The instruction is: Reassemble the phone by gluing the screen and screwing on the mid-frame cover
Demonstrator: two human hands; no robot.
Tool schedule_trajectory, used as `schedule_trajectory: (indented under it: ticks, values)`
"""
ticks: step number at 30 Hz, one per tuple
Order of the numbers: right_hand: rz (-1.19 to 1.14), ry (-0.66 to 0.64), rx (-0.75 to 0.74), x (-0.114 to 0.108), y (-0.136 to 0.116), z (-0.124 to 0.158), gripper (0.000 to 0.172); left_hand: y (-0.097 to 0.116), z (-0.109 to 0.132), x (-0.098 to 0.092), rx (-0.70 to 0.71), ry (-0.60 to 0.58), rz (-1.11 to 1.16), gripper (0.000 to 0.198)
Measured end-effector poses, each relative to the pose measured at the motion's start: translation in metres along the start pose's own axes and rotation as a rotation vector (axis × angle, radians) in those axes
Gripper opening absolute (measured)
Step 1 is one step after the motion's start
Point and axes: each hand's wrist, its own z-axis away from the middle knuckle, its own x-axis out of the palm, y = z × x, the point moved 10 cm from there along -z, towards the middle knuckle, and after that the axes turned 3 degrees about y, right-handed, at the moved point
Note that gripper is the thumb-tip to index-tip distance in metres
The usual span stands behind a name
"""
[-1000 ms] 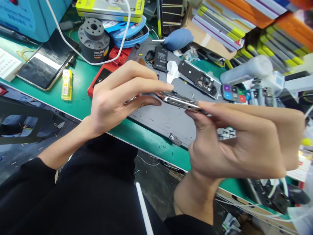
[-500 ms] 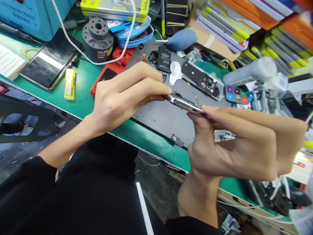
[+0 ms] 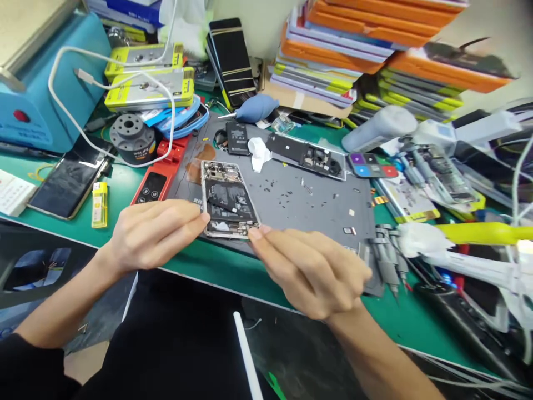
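An opened phone [image 3: 230, 201], its dark battery and inner parts showing, is tilted over the front left part of the grey mat [image 3: 308, 216]. My left hand [image 3: 156, 230] pinches its lower left edge between closed fingers. At the lower right corner, my right hand [image 3: 310, 265] grips the frame with thumb and fingertips. Tiny screws [image 3: 280, 195] lie scattered on the mat right of the phone. Behind it are a loose black battery [image 3: 237, 139], a crumpled white tissue [image 3: 259, 154] and a detached dark phone part with cameras [image 3: 308, 155].
A red device [image 3: 152, 186] and a yellow lighter [image 3: 99, 205] lie to the left, near another phone [image 3: 69, 180]. Screwdrivers [image 3: 388, 261] and a yellow-handled tool [image 3: 478, 233] crowd the right. A blue air blower [image 3: 256, 108] and stacked boxes [image 3: 316, 78] stand behind.
The phone has gone from edge-on, raised near my view, to lower over the mat with its open inside facing me. Both hands moved with it, still gripping. My view has shifted back.
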Motion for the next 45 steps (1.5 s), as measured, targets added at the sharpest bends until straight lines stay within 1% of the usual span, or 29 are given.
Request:
schedule_trajectory:
  ticks: [4, 9, 12, 16, 20, 24, 27, 30, 31, 32, 33, 35, 36, 38, 40, 42, 45]
  values:
    - [-0.043, -0.016, -0.061, 0.009, -0.007, -0.004, 0.024, -0.001, -0.005, -0.002, 0.056, -0.084, -0.02, 0.017]
    - [-0.072, -0.034, -0.097, 0.024, -0.014, -0.003, 0.015, -0.004, 0.0, -0.002, 0.073, -0.132, -0.062, 0.019]
    - [-0.078, -0.05, -0.085, 0.031, -0.011, -0.001, 0.015, -0.007, 0.002, 0.0, 0.066, -0.156, -0.074, 0.015]
    - [-0.098, -0.113, -0.054, 0.04, -0.007, 0.006, 0.014, -0.007, 0.0, 0.006, 0.079, -0.211, -0.073, 0.013]
    - [-0.169, -0.179, -0.043, 0.045, -0.007, 0.012, 0.016, -0.005, -0.001, 0.008, 0.105, -0.236, -0.052, 0.016]
    - [-0.213, -0.201, -0.041, 0.045, -0.007, 0.011, 0.018, -0.005, 0.002, 0.012, 0.127, -0.265, -0.037, 0.019]
    - [-0.228, -0.238, -0.036, 0.046, -0.006, 0.013, 0.018, -0.008, 0.006, 0.013, 0.101, -0.3, -0.025, 0.02]
    - [-0.266, -0.295, -0.061, 0.048, -0.009, 0.016, 0.022, -0.014, 0.012, 0.014, 0.012, -0.355, 0.035, 0.018]
    - [-0.292, -0.307, -0.037, 0.048, -0.008, 0.016, 0.021, -0.016, 0.014, 0.014, -0.03, -0.36, 0.062, 0.015]
    - [-0.317, -0.313, 0.017, 0.049, -0.005, 0.015, 0.02, -0.019, 0.016, 0.014, -0.075, -0.359, 0.087, 0.014]
    - [-0.341, -0.328, 0.102, 0.051, 0.001, 0.013, 0.018, -0.021, 0.017, 0.015, -0.121, -0.354, 0.102, 0.019]
    - [-0.401, -0.366, 0.325, 0.058, 0.014, 0.011, 0.012, -0.023, 0.021, 0.018, -0.198, -0.356, 0.11, 0.034]
    - [-0.44, -0.401, 0.427, 0.064, 0.017, 0.01, 0.01, -0.023, 0.023, 0.02, -0.224, -0.362, 0.11, 0.039]
    - [-0.519, -0.472, 0.564, 0.075, 0.018, 0.009, 0.01, -0.022, 0.026, 0.023, -0.265, -0.367, 0.104, 0.043]
    - [-0.558, -0.505, 0.62, 0.083, 0.014, 0.005, 0.008, -0.024, 0.027, 0.024, -0.304, -0.355, 0.102, 0.045]
    - [-0.548, -0.51, 0.647, 0.087, 0.013, 0.002, 0.005, -0.028, 0.029, 0.023, -0.347, -0.34, 0.104, 0.048]
    - [-0.531, -0.522, 0.668, 0.091, 0.013, 0.002, 0.003, -0.031, 0.032, 0.023, -0.368, -0.348, 0.099, 0.05]
